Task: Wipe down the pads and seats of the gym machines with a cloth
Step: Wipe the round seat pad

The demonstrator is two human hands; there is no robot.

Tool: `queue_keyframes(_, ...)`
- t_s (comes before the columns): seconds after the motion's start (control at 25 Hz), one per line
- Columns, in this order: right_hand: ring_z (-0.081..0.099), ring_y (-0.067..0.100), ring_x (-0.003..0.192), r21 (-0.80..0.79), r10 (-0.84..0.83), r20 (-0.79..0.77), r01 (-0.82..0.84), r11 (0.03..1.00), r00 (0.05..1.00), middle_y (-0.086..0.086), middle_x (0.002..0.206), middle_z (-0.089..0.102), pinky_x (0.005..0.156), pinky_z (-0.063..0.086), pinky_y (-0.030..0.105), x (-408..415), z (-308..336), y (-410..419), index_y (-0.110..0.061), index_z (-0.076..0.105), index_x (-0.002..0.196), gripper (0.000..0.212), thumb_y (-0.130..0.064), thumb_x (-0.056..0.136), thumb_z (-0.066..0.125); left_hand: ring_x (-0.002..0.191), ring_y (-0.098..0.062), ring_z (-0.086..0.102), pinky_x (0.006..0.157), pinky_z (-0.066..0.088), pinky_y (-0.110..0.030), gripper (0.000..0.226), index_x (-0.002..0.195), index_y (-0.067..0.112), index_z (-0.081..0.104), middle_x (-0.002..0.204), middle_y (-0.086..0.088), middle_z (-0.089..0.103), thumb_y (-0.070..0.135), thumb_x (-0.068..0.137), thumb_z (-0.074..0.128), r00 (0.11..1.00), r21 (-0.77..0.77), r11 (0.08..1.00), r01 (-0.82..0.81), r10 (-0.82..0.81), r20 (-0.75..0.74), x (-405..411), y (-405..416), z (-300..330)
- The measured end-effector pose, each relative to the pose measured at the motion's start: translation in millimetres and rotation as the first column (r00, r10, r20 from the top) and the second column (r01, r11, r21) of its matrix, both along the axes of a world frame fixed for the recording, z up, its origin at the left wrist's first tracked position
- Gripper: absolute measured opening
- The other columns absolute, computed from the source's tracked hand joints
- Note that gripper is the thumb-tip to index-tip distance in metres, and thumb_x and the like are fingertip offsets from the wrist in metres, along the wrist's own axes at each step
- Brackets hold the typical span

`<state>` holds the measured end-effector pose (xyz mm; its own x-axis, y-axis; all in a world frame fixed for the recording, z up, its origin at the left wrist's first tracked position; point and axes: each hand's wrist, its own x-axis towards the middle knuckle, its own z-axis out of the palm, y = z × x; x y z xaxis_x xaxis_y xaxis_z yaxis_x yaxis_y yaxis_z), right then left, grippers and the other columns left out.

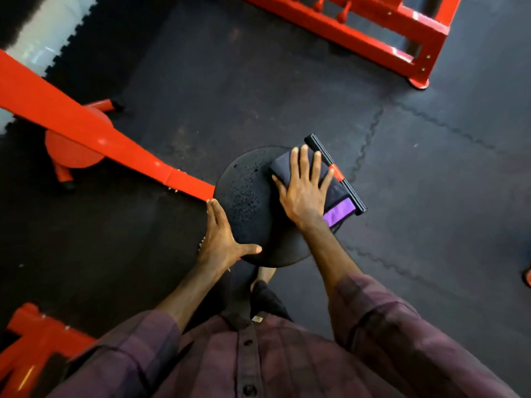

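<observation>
A round black seat pad (247, 196) sits in the middle of the view, with a speckled wet patch on its left half. A folded dark cloth (334, 193) with a purple edge lies on the pad's right side. My right hand (303, 191) presses flat on the cloth, fingers spread. My left hand (221, 239) grips the pad's near-left rim, thumb lying on top of the pad. Under my right hand most of the cloth is hidden.
A red machine beam (86, 130) runs from the left edge to the seat. A black bar with a red band (336, 173) lies just beyond the cloth. Red frames stand at the top right (402, 41) and bottom left (31, 340). Black rubber mats cover the floor.
</observation>
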<state>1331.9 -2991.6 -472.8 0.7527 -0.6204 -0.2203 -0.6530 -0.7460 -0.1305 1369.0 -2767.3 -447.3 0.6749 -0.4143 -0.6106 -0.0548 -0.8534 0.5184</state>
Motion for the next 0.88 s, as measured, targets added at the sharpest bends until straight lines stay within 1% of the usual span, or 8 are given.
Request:
queue_keyframes(0.08,-0.001,0.032,0.164,-0.089,0.277,0.01,-0.275,0.957,0.961,0.0,0.178,0.006,0.124,0.008,0.071,-46.8,1.3,6.7,-0.021,0.015,0.169,0.085,-0.067,0.103,0.041,0.159,-0.017,-0.023,0.132,0.006,-0.036,0.168,0.161,0.01,-0.027,0.17,-0.008,-0.032,0.051,0.058,0.1,1.0,-0.004,1.0,0.002,-0.002,0.006,1.3,-0.8,0.5)
queue_keyframes(0.16,-0.002,0.032,0.164,-0.087,0.395,0.005,-0.393,0.915,0.919,-0.004,0.178,0.004,0.123,0.009,0.073,-87.3,7.9,-4.9,-0.028,0.015,0.169,0.086,-0.073,0.101,0.043,0.16,-0.018,-0.021,0.132,0.003,-0.04,0.168,0.162,0.012,-0.026,0.17,-0.007,-0.032,0.048,0.058,0.1,1.0,-0.015,1.0,0.018,-0.018,0.0,9.3,-0.4,0.7)
queue_keyframes(0.32,0.007,0.048,0.16,0.036,-0.004,0.003,0.004,0.999,1.0,0.003,0.178,0.0,0.118,0.017,0.079,-43.2,4.6,-22.2,-0.039,0.006,0.168,0.086,-0.082,0.097,0.028,0.159,-0.014,-0.022,0.132,0.01,-0.051,0.172,0.161,0.016,-0.029,0.17,-0.003,-0.034,0.048,0.054,0.102,0.995,0.0,0.996,0.094,-0.094,-0.02,29.3,-2.2,2.1)
queue_keyframes(0.4,0.011,0.051,0.158,0.081,-0.094,-0.027,0.095,0.992,0.995,0.008,0.177,0.006,0.116,0.017,0.08,-1.0,4.2,-13.6,-0.036,0.006,0.168,0.085,-0.08,0.098,0.024,0.158,-0.014,-0.022,0.132,0.012,-0.051,0.171,0.161,0.015,-0.028,0.17,-0.002,-0.033,0.048,0.054,0.102,0.99,0.038,0.99,0.138,-0.138,-0.004,37.8,-3.7,2.7)
queue_keyframes(0.48,0.008,0.049,0.159,0.047,0.011,-0.036,-0.009,0.999,0.999,0.007,0.177,0.007,0.118,0.011,0.081,5.1,4.4,-4.1,-0.033,0.009,0.169,0.083,-0.078,0.1,0.024,0.159,-0.015,-0.02,0.131,0.015,-0.051,0.171,0.161,0.017,-0.028,0.17,0.001,-0.034,0.049,0.054,0.102,0.985,0.061,0.983,0.173,-0.172,-0.01,44.4,-4.9,4.9)
queue_keyframes(0.64,-0.002,0.038,0.163,-0.061,0.346,-0.052,-0.348,0.935,0.937,-0.001,0.178,-0.001,0.119,0.011,0.078,-70.2,10.3,-10.5,-0.034,0.008,0.169,0.083,-0.076,0.101,0.028,0.162,-0.02,-0.013,0.131,0.015,-0.051,0.17,0.162,0.019,-0.026,0.169,0.002,-0.035,0.048,0.054,0.102,0.97,0.073,0.967,0.245,-0.244,-0.013,60.3,-9.9,12.6)
queue_keyframes(0.8,0.009,0.043,0.16,0.084,-0.099,-0.006,0.099,0.992,0.995,0.001,0.177,0.005,0.117,0.02,0.079,-36.5,9.6,-27.9,-0.033,0.007,0.169,0.083,-0.076,0.1,0.026,0.161,-0.019,-0.018,0.129,0.012,-0.05,0.171,0.162,0.016,-0.026,0.17,-0.002,-0.034,0.047,0.054,0.102,0.93,0.098,0.926,0.364,-0.367,0.017,81.6,-18.8,15.4)
queue_keyframes(0.88,0.01,0.044,0.16,0.147,-0.197,-0.02,0.198,0.969,0.98,0.002,0.177,0.008,0.117,0.019,0.079,6.4,7.0,-21.2,-0.031,0.007,0.169,0.083,-0.076,0.101,0.024,0.161,-0.021,-0.016,0.131,0.015,-0.051,0.172,0.162,0.015,-0.025,0.17,-0.004,-0.033,0.047,0.052,0.103,0.904,0.111,0.9,0.422,-0.427,0.025,91.5,-21.6,15.2)
